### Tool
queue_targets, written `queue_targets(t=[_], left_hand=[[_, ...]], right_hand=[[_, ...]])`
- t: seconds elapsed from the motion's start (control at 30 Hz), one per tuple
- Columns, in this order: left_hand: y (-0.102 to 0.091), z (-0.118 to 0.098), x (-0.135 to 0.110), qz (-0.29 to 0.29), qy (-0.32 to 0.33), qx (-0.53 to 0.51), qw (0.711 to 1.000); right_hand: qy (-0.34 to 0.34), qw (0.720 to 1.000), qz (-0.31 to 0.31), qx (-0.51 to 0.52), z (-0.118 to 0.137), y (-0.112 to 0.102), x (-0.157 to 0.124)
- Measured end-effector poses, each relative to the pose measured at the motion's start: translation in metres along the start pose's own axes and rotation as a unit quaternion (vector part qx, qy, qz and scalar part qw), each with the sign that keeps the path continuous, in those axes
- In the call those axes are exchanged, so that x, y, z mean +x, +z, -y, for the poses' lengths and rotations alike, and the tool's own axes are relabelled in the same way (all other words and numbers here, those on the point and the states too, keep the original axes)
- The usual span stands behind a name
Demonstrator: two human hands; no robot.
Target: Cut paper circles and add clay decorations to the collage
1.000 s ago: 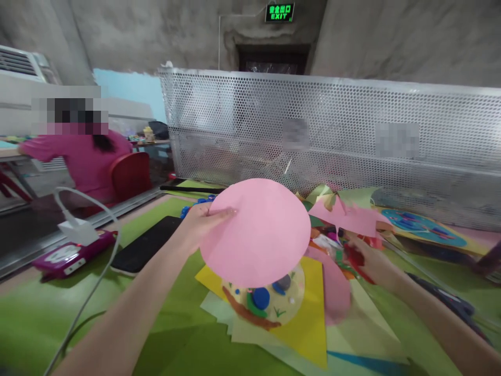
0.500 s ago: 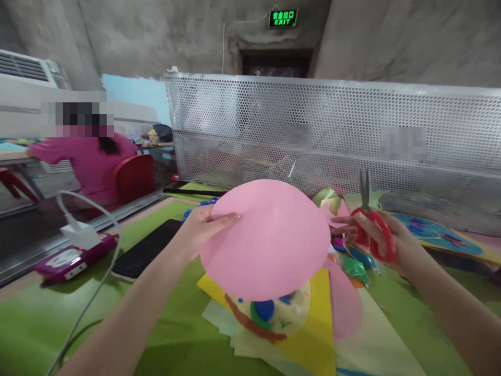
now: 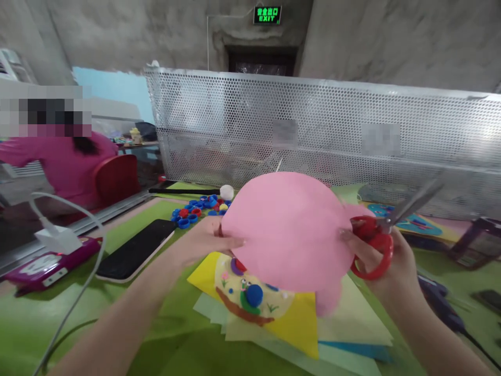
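Head view: the left hand (image 3: 201,241) pinches a pink paper disc (image 3: 287,230) at its nine o'clock edge; the right hand (image 3: 400,272) grips it at three, also clasping red-handled scissors (image 3: 385,225), blades toward two o'clock. The step seems to be positioning the paper; the next move calls for keeping blades clear.

Paper disc (image 3: 287,230) between phone (image 3: 136,248) and scissors (image 3: 385,224)
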State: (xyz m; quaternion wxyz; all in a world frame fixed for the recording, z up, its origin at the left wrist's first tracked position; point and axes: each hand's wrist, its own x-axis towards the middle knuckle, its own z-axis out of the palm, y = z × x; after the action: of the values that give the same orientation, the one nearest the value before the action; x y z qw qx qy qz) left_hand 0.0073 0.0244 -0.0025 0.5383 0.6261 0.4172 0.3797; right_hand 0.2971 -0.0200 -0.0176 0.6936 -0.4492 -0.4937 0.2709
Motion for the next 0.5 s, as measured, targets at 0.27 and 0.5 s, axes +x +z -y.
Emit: queue_targets(t=[0.27, 0.5], left_hand=[[0.002, -0.004, -0.002, -0.056, 0.045, 0.003, 0.997], [0.018, 0.002, -0.001, -0.079, 0.049, -0.084, 0.992]], right_hand=[[0.039, 0.996, 0.072, -0.022, 0.003, 0.003, -0.001], [0.046, 0.999, 0.013, -0.005, -0.008, 0.003, -0.009]])
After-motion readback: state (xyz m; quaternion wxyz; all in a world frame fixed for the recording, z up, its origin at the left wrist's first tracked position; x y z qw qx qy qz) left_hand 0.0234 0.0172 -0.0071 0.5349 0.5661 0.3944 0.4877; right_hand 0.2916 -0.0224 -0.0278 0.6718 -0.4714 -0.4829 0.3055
